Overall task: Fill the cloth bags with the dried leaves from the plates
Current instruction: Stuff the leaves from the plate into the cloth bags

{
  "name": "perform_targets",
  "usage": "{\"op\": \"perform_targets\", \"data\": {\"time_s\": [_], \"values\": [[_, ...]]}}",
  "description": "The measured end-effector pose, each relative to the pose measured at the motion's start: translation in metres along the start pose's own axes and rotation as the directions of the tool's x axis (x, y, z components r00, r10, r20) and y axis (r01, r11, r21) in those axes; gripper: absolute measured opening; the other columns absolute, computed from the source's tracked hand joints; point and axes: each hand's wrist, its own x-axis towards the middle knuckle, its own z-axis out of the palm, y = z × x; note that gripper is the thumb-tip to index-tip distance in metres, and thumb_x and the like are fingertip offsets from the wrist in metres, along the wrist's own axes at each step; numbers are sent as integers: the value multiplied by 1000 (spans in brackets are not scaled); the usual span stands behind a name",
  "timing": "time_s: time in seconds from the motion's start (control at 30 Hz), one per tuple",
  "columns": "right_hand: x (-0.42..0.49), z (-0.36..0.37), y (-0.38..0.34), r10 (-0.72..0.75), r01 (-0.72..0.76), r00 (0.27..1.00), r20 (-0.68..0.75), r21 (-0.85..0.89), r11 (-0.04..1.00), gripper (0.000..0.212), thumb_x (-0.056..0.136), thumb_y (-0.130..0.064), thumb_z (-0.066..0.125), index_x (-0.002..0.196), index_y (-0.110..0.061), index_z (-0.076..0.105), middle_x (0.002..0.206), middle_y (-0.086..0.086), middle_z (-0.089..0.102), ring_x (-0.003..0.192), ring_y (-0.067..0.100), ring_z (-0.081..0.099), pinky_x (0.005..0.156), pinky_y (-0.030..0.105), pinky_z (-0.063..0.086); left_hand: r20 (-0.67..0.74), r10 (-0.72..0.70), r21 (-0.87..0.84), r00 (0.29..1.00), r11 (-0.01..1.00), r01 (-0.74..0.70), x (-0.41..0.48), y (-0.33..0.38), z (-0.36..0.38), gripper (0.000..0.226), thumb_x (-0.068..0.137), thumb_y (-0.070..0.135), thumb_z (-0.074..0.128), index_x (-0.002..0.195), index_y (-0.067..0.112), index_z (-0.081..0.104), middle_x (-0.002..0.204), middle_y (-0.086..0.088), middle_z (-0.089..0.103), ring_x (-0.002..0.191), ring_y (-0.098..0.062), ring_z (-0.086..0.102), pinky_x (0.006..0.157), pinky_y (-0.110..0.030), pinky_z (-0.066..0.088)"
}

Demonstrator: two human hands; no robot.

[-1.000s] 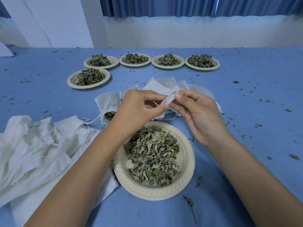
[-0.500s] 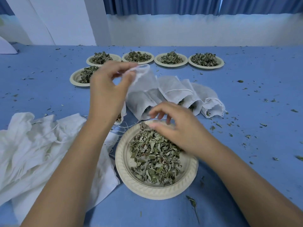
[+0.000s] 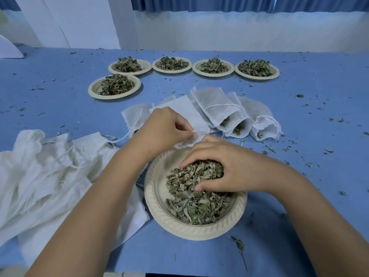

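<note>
A beige paper plate (image 3: 179, 226) in front of me holds a heap of dried leaves (image 3: 195, 200). My right hand (image 3: 225, 166) lies on the heap with fingers and thumb curled round a clump of leaves. My left hand (image 3: 165, 128) pinches the mouth of a white cloth bag (image 3: 185, 110) that lies flat just behind the plate. Several filled bags (image 3: 235, 116) lie side by side to the right of it, leaves showing at their mouths.
Several more plates of dried leaves (image 3: 171, 65) stand in a row at the back, one (image 3: 114, 86) nearer on the left. A pile of white cloth bags (image 3: 44, 166) lies at the left. Leaf crumbs dot the blue tabletop (image 3: 309, 120).
My left hand has brought the raised bag down to the table behind the plate. My right hand has dropped onto the heap and curled round some leaves.
</note>
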Motion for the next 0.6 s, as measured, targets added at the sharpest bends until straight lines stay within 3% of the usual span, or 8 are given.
{"op": "perform_targets", "data": {"time_s": [0.07,0.13,0.23,0.33,0.4,0.53,0.6], "values": [[1,-1,-1,7,-6,999,-38,33,999,35,78,-28,77,111,-31,66,106,-25,55,109,-10,42,100,12,30,57,-23,-81,998,996,28,-3,1,-5,12,81,18,77,69,20,78,45,13,58,41,3,44,44,-6,33],[2,-2,-2,26,-21,996,-87,60,998,30,76,-26,79,105,-29,69,102,-19,59,101,-2,51,94,21,39,47,-24,-126,999,992,30,-6,2,-9,10,82,19,75,73,20,78,42,14,55,38,1,40,42,-6,31],[1,-4,-3,24,-17,995,-92,77,997,30,76,-25,79,105,-28,70,100,-10,60,91,9,55,86,30,43,-145,20,-169,989,985,-45,-5,4,-12,7,84,17,74,77,16,77,48,17,59,38,5,43,43,-4,30],[-3,-7,-2,24,-23,1000,-7,85,996,37,80,-28,75,115,-32,66,113,-15,55,106,3,51,96,21,37,-321,72,-159,944,979,-128,-5,5,-16,5,84,16,75,79,17,76,66,19,65,51,8,53,53,-4,36],[-4,-6,-1,21,-22,1000,21,38,999,35,84,-22,69,118,-32,63,116,-16,53,113,-3,45,102,17,32,-380,112,-125,918,977,-171,-5,6,-18,8,84,14,75,78,20,75,65,21,62,52,7,52,53,-5,37],[1,2,-5,-46,44,998,-46,-49,998,25,86,-13,65,108,-24,68,102,-14,58,104,1,44,97,13,31,-434,263,19,862,959,-283,-9,6,-20,11,84,11,74,85,22,74,68,19,59,58,5,53,58,-6,38],[2,4,-6,-87,81,992,-94,-62,995,22,86,-13,67,106,-22,70,96,-13,59,99,4,44,93,16,34,-420,232,-95,877,950,-297,-13,-1,-15,10,84,13,74,83,23,75,66,14,61,57,2,50,58,-9,38]]}}
